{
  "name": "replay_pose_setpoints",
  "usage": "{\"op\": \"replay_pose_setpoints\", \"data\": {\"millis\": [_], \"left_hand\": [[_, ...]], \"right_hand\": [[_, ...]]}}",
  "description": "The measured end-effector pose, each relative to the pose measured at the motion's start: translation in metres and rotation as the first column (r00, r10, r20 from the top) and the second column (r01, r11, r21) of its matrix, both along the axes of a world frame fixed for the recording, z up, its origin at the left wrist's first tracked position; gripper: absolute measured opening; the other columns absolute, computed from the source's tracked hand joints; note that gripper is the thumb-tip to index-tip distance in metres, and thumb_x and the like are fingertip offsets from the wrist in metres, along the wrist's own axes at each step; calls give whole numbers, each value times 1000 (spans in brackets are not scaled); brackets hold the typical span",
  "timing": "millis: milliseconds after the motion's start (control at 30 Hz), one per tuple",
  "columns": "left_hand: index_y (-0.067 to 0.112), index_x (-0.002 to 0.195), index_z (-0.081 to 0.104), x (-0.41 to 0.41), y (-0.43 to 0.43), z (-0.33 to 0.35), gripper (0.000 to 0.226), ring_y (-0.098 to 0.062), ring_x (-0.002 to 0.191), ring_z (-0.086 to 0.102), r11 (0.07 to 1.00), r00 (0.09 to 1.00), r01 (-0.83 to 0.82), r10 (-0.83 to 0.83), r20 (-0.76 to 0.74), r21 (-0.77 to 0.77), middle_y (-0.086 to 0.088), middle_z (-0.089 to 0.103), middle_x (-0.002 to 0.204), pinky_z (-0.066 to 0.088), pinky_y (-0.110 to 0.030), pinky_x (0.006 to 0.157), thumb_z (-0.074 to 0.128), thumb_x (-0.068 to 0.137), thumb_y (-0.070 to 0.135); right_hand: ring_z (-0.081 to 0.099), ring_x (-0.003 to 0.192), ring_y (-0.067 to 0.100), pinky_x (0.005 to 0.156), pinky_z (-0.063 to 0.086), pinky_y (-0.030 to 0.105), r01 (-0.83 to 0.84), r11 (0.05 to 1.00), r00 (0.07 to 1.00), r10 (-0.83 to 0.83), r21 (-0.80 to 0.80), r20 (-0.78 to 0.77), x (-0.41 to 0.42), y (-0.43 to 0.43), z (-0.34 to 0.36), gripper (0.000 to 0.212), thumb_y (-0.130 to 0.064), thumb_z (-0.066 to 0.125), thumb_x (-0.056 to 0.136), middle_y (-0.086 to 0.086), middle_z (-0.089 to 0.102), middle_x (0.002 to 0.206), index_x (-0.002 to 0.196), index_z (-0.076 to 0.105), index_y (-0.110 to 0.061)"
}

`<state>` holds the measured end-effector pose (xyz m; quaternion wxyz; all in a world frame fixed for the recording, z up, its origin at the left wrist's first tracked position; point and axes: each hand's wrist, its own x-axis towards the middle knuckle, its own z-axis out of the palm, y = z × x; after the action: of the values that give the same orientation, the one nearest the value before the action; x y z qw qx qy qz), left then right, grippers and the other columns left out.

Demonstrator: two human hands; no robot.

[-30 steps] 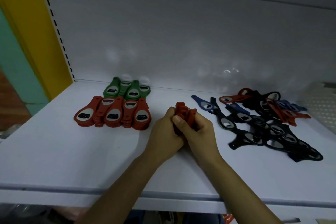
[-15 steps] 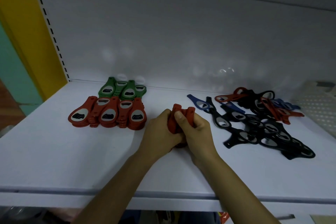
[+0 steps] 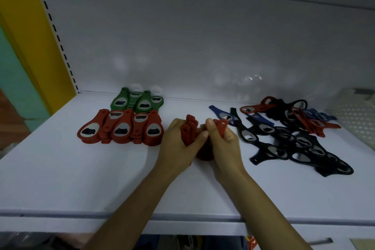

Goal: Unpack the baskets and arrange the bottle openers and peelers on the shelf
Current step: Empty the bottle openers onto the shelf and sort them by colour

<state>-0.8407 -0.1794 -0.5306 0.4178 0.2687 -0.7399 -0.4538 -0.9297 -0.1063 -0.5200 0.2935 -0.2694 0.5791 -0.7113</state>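
At the middle of the white shelf (image 3: 60, 178), the left hand (image 3: 178, 144) is clamped on a small stack of red openers (image 3: 189, 130) held upright, while the right hand (image 3: 225, 144) pinches a single red opener (image 3: 221, 127) just beside it. Left of the hands lie neat rows of red openers (image 3: 121, 128) and green openers (image 3: 138, 100); to the right sprawls a mixed pile (image 3: 294, 134).

A yellow panel (image 3: 30, 32) stands at the far left, a teal wall (image 3: 14, 79) beside it. A white slotted upright (image 3: 54, 32) rises along the grey back panel (image 3: 203, 36).
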Motion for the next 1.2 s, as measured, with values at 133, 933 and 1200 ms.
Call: {"op": "replay_pose_setpoints", "data": {"millis": [133, 933, 1200], "left_hand": [[31, 106, 51, -4, 3, -2, 37, 7, 93, 55, 998, 999, 36, -37, -13, -60, 7, 52, 106, 42, -3, 78, 73, 80, 19], [8, 114, 63, -12, 2, -16, 34, -21, 96, 64, 976, 937, 161, -105, 333, -148, -8, 69, 106, 45, -11, 76, 58, 82, 21], [10, 110, 60, -12, 8, -8, 39, -15, 97, 60, 977, 967, 119, -74, 245, -177, 0, 63, 103, 51, -35, 88, 50, 79, 31]], "right_hand": [[68, 100, 12, 95, 50, 38, -210, 974, 976, 204, 85, 81, 10, -7, 1, 55, -81, 46, 69, -3, 74, 99, 87, 75, -38], [59, 92, -14, 75, 42, -1, 74, 997, 913, -66, 6, -402, 11, -8, -2, 50, -29, 82, 70, -16, 65, 101, 114, 59, -27], [63, 90, -3, 69, 49, 6, 29, 992, 915, 23, 123, -404, 9, -15, 10, 27, -38, 67, 85, -17, 67, 93, 108, 69, -24]]}}
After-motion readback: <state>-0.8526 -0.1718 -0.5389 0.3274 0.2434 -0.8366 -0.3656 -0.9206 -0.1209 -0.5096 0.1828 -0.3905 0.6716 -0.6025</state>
